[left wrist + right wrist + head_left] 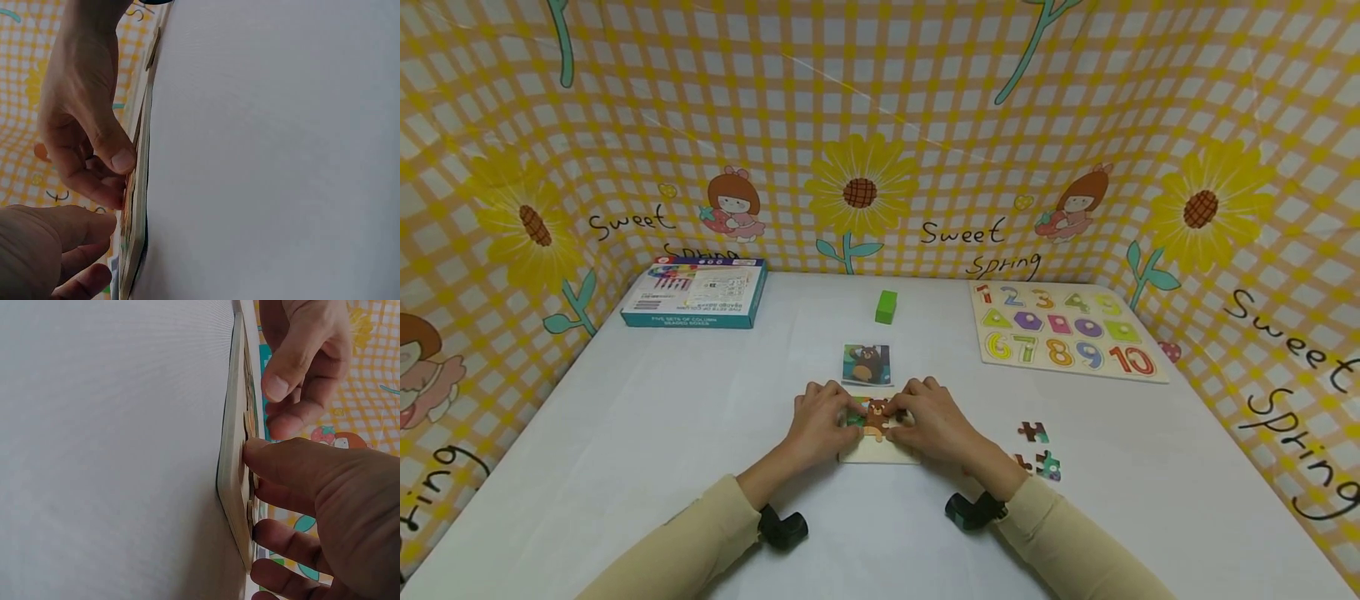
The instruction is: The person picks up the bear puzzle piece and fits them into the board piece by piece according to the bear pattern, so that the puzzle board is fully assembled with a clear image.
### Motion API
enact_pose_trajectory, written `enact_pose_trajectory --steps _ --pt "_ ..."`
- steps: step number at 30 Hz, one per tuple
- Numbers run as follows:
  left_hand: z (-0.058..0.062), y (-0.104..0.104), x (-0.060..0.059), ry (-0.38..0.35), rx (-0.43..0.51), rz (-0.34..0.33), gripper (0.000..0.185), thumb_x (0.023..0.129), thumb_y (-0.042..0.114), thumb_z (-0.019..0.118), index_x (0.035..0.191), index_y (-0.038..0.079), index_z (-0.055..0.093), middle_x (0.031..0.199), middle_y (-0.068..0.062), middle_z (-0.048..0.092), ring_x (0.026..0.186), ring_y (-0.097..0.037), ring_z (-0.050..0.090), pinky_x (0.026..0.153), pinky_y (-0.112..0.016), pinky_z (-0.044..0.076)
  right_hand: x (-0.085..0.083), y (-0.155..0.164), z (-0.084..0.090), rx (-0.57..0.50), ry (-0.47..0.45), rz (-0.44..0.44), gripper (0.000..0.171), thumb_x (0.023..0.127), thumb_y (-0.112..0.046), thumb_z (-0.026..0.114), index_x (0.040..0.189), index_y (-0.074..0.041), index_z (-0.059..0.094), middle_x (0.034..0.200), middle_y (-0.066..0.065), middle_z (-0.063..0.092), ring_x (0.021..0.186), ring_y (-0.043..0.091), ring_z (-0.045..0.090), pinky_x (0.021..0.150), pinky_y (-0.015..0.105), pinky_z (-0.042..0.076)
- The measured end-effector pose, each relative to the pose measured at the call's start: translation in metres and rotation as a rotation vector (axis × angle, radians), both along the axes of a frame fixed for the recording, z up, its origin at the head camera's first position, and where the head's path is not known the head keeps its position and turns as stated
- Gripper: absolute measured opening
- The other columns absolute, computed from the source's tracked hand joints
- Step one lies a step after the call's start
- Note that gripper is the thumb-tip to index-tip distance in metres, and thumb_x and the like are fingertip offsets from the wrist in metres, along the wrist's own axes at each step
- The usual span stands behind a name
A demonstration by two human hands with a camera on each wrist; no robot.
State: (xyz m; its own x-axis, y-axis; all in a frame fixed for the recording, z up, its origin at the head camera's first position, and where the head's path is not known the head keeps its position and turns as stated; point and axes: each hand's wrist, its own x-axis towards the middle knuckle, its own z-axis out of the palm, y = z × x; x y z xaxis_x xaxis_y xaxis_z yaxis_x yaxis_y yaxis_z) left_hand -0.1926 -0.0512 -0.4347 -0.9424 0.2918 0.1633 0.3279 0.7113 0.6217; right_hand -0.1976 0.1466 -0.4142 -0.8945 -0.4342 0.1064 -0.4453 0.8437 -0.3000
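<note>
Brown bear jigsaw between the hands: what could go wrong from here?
The left hand and right hand crowd the jigsaw and might nudge it askew. In the right wrist view, one piece edge seems raised and may not seat. Loose brown-and-teal puzzle pieces near the beige right sleeve could get brushed away.

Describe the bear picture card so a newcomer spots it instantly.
On the white table, find the left hand and right hand at the pale puzzle board. Just beyond the board, before the green block, lies the small picture card. Its brown bear stands against a blue-green background, whereas the board shows bare pale surface below its bear.
</note>
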Motion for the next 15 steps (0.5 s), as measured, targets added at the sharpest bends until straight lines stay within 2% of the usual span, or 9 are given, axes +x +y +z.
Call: enact_pose_trajectory --steps 6,15 --pt "-0.0022 0.0088 -0.0019 0.019 -0.035 -0.019 0.012 0.074 0.019 0.071 0.086 0.018 0.071 0.095 0.000 0.057 0.096 -0.022 0.041 0.082 -0.044 0.030 -0.0005 0.0006 -0.0020 0.002 0.004 0.008 0.021 0.074 -0.029 0.077 0.092 -0.021 0.072 0.091 -0.003 0.057 0.087 0.015 0.043 0.076 0.032 0.034" --pt "-0.0018 0.0109 -0.0021 0.023 -0.041 -0.020 0.011 0.075 0.019 0.072 0.085 0.018 0.070 0.095 0.000 0.056 0.094 -0.022 0.040 0.080 -0.043 0.029 0.0000 0.0018 -0.0009 0.006 0.021 0.020 0.022 0.074 -0.031 0.077 0.094 -0.022 0.071 0.092 -0.002 0.059 0.088 0.016 0.044 0.077 0.033 0.034"
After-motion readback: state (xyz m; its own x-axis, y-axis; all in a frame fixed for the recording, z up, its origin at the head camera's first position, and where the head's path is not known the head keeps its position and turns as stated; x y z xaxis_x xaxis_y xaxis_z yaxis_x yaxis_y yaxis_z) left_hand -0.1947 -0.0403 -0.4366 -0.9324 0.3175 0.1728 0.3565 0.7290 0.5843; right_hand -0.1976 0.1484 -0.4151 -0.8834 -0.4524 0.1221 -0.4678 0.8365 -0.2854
